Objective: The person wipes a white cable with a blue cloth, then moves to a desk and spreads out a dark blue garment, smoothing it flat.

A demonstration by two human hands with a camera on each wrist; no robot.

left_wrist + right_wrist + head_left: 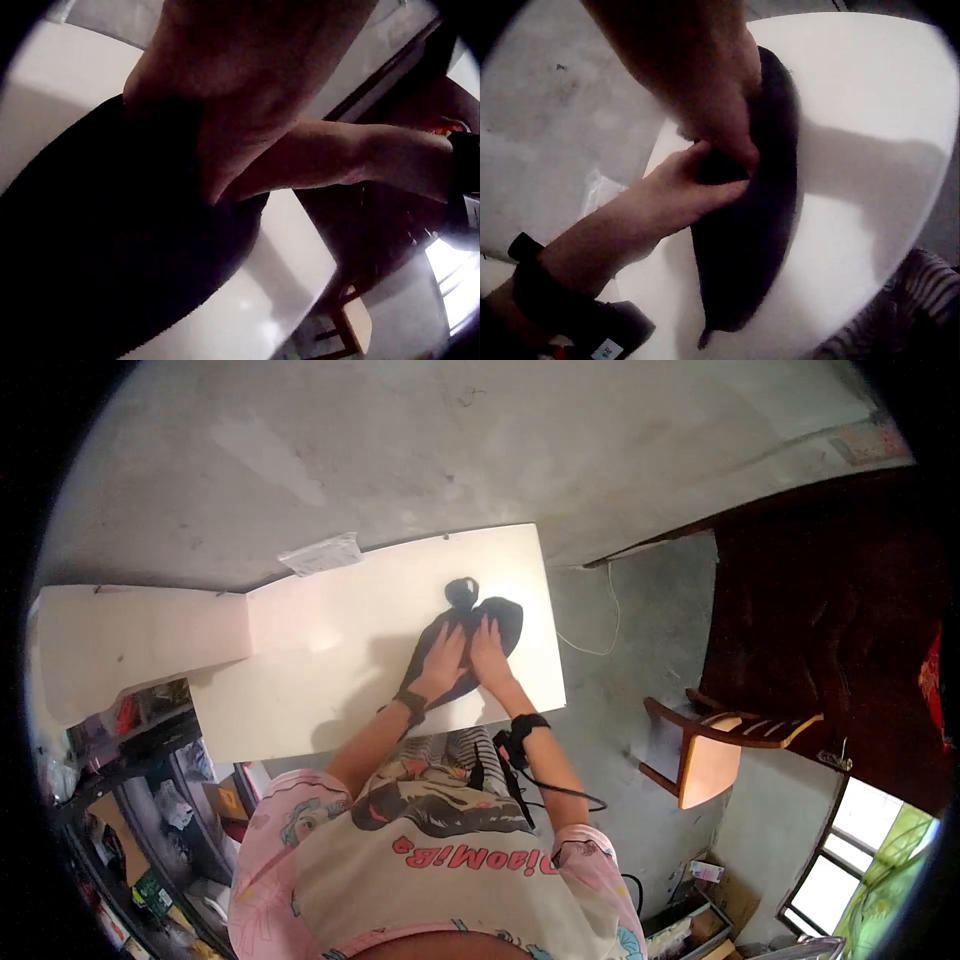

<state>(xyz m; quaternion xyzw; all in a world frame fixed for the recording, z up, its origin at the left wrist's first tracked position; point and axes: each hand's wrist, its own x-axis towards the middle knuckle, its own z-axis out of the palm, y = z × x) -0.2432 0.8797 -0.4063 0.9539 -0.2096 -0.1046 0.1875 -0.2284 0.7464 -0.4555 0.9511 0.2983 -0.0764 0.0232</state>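
Note:
A dark, soft-looking cloth item lies on the white table, with a small dark loop at its far end. My left hand rests on its left part with fingers extended. Beside it my right hand lies on the cloth, fingers pointing away from me. The right wrist view shows the long dark cloth narrowing to a tip, with my left hand and right hand close together on it. In the left wrist view the cloth is very dark and my fingertips are hidden.
The white tabletop meets a grey wall, where a clear plastic packet lies at the edge. Shelves with assorted goods stand at the lower left. A wooden chair is to the right, near a window.

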